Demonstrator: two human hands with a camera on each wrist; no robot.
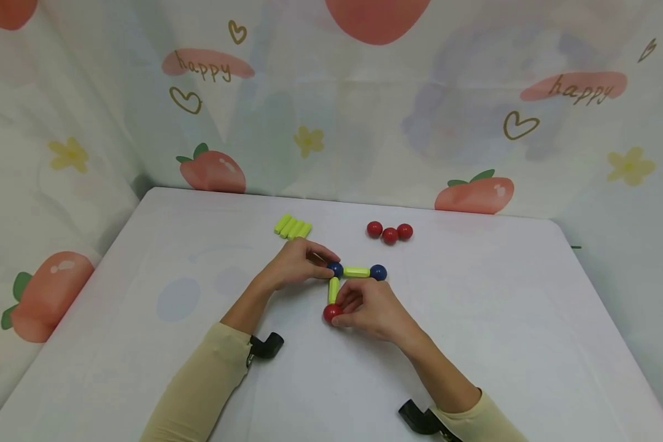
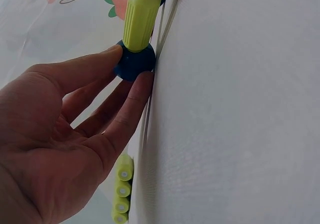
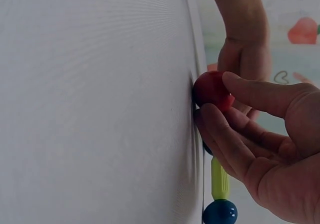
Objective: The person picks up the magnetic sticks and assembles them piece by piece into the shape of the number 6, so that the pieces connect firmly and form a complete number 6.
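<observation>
My left hand [image 1: 299,265] pinches a blue ball [image 2: 135,64] at the corner of an L-shaped piece of balls and rods. From that ball a yellow-green rod [image 1: 356,272] runs right to another blue ball [image 1: 378,272]. A second yellow-green rod [image 1: 334,290] leads toward me to a red ball [image 3: 212,90]. My right hand [image 1: 377,309] grips this red ball between thumb and fingers. In the right wrist view the fingers hide the rod that joins it to the corner.
Several yellow-green rods [image 1: 293,227] lie side by side behind my left hand. Further right, 3 red balls [image 1: 390,236] sit close together. A printed curtain [image 1: 331,110] hangs behind the white table [image 1: 503,319].
</observation>
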